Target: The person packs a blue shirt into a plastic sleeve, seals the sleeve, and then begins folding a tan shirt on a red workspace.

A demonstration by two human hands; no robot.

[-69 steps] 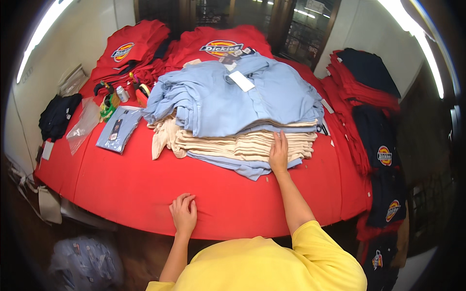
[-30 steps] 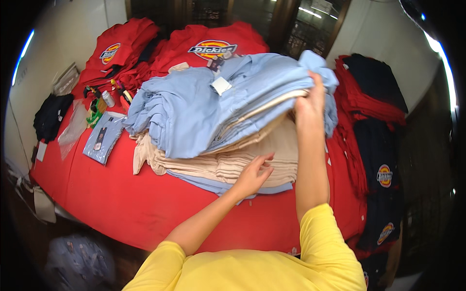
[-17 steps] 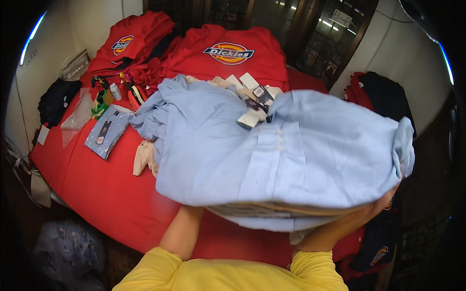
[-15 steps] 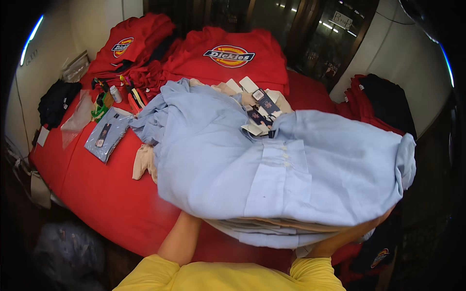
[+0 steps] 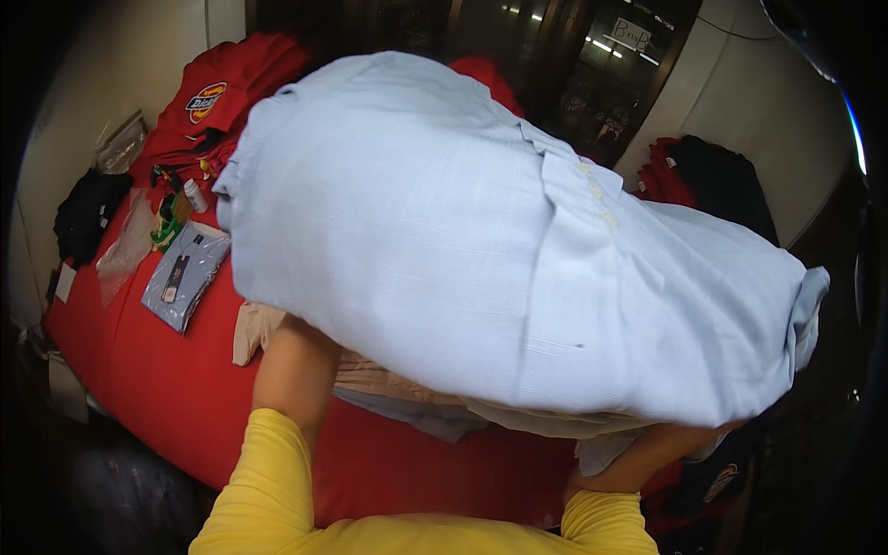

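Observation:
A large stack of light blue button-front shirts (image 5: 398, 213) fills the middle of the view, raised and tilted over the table. Tan and pale layers show along its near lower edge. My left forearm (image 5: 296, 370) goes under the stack's left part, and the left hand is hidden beneath it. My right forearm (image 5: 643, 458) reaches under the right end, with that hand covered too. Both arms bear the stack from below; the fingers cannot be seen. Beneath it lie more tan and blue garments (image 5: 407, 381), and a tan sleeve (image 5: 254, 331) sticks out by my left forearm.
The red-covered table (image 5: 176, 398) holds a bagged blue shirt (image 5: 188, 276), a small white bottle (image 5: 195, 196) and clear plastic (image 5: 125, 250). Dark folded clothes (image 5: 91, 213) and a red garment (image 5: 208, 88) lie at left. Red and black piles (image 5: 721, 180) stand far right.
The stack has risen and swung up and to the left, with its far side now covering the loose tags and most of the red garment behind. My left arm has moved left and farther forward.

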